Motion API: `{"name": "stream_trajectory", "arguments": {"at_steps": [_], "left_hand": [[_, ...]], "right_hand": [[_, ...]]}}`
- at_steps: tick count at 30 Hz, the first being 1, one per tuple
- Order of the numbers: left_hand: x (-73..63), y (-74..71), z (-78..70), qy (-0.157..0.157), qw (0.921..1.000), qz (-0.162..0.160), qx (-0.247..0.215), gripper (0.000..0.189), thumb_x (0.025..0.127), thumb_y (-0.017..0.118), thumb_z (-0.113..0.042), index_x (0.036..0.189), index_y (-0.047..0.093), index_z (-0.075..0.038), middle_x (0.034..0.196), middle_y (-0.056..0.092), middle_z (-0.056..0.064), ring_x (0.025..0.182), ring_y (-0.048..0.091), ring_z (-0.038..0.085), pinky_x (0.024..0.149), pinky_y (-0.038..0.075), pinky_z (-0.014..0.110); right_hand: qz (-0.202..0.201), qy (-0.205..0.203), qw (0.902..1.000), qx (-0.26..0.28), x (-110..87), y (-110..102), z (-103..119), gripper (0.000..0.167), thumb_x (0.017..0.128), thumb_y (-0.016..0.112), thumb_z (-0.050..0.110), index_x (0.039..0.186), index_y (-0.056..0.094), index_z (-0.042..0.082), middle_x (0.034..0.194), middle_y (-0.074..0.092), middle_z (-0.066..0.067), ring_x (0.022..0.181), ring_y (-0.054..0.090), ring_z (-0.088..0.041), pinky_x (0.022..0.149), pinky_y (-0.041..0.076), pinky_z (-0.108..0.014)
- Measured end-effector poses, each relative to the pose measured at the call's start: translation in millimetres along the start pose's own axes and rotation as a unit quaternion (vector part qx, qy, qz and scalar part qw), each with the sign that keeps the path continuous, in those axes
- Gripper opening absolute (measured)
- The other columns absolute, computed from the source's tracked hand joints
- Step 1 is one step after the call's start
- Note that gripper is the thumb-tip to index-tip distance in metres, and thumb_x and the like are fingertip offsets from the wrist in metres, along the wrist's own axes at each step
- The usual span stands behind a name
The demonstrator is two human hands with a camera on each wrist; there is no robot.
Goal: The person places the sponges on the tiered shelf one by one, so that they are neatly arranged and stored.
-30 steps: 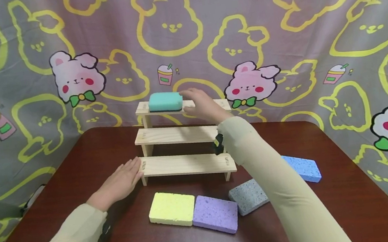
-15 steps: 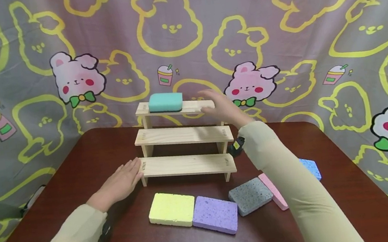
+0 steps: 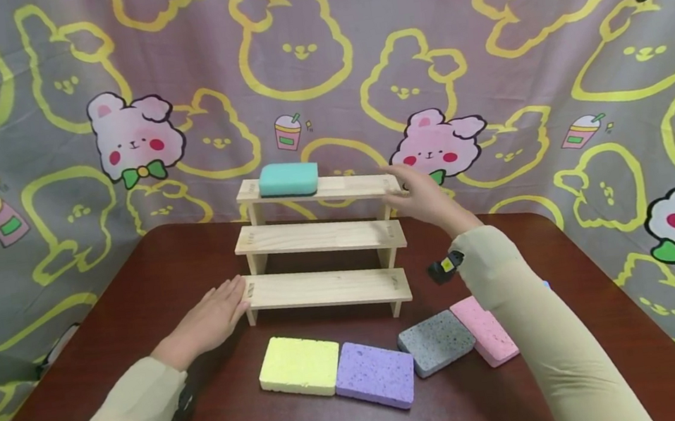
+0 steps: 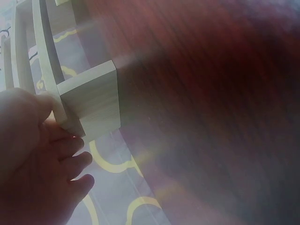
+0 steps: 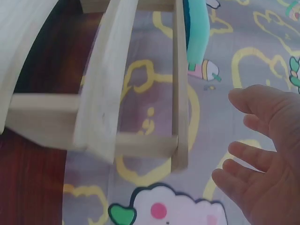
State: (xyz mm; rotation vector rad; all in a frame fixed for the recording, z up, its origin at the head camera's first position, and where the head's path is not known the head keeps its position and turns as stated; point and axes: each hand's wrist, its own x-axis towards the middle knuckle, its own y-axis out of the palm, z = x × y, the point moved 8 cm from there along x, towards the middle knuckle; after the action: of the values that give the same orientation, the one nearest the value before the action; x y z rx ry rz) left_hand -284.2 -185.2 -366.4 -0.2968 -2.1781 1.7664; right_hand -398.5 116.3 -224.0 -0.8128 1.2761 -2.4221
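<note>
A three-step wooden rack [image 3: 325,287] stands on the table. My left hand [image 3: 213,317] holds the left end of its lowest step; in the left wrist view the thumb and fingers of that left hand [image 4: 37,150] lie on either side of the step's end. A turquoise sponge [image 3: 288,178] with a dark underside sits at the left of the top step. My right hand [image 3: 425,197] is by the right end of that step, fingers loosely bent and holding nothing. In the right wrist view, a gap separates the right hand [image 5: 265,150] from the rack.
In front of the rack lie a yellow sponge [image 3: 300,365], a purple sponge [image 3: 375,374], a grey sponge [image 3: 436,342] and a pink sponge [image 3: 484,333]. A blue sponge [image 3: 546,284] is mostly hidden behind the right sleeve. A patterned curtain [image 3: 315,43] hangs behind the table.
My right hand has moved away from the turquoise sponge, rightward along the top step to its right end. The sponge stays in place, and the left hand has not moved.
</note>
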Motion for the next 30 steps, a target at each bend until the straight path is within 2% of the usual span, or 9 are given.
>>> {"name": "stream_trajectory", "arguments": {"at_steps": [10, 22, 30], "left_hand": [[0.7, 2.6, 1.2, 0.002, 1.0000, 0.002, -0.003, 0.051, 0.099, 0.042, -0.020, 0.135, 0.032, 0.015, 0.140, 0.031, 0.029, 0.129, 0.027, 0.042, 0.104, 0.023, 0.053], [0.9, 1.4, 0.7, 0.004, 1.0000, 0.001, -0.003, 0.052, 0.099, 0.042, -0.021, 0.134, 0.032, 0.015, 0.140, 0.031, 0.029, 0.129, 0.027, 0.042, 0.104, 0.023, 0.053], [1.0, 2.5, 2.0, 0.003, 1.0000, 0.000, -0.007, 0.052, 0.099, 0.040, -0.021, 0.135, 0.031, 0.015, 0.140, 0.030, 0.029, 0.129, 0.027, 0.042, 0.104, 0.022, 0.052]], "right_hand": [[-0.012, 0.039, 0.9991, -0.007, -28.8, -15, -23, 0.058, 0.087, 0.065, 0.018, 0.139, 0.041, 0.010, 0.139, 0.039, -0.014, 0.118, 0.042, -0.035, 0.095, 0.037, -0.051], [-0.031, 0.007, 0.9995, -0.004, -51.0, -32, -26, 0.057, 0.086, 0.066, 0.014, 0.137, 0.042, 0.007, 0.134, 0.043, -0.015, 0.121, 0.040, -0.032, 0.096, 0.036, -0.051], [-0.030, 0.031, 0.9990, -0.006, -71.2, -39, -41, 0.058, 0.086, 0.066, 0.015, 0.137, 0.041, 0.004, 0.134, 0.042, -0.018, 0.122, 0.039, -0.034, 0.096, 0.036, -0.052]]}}
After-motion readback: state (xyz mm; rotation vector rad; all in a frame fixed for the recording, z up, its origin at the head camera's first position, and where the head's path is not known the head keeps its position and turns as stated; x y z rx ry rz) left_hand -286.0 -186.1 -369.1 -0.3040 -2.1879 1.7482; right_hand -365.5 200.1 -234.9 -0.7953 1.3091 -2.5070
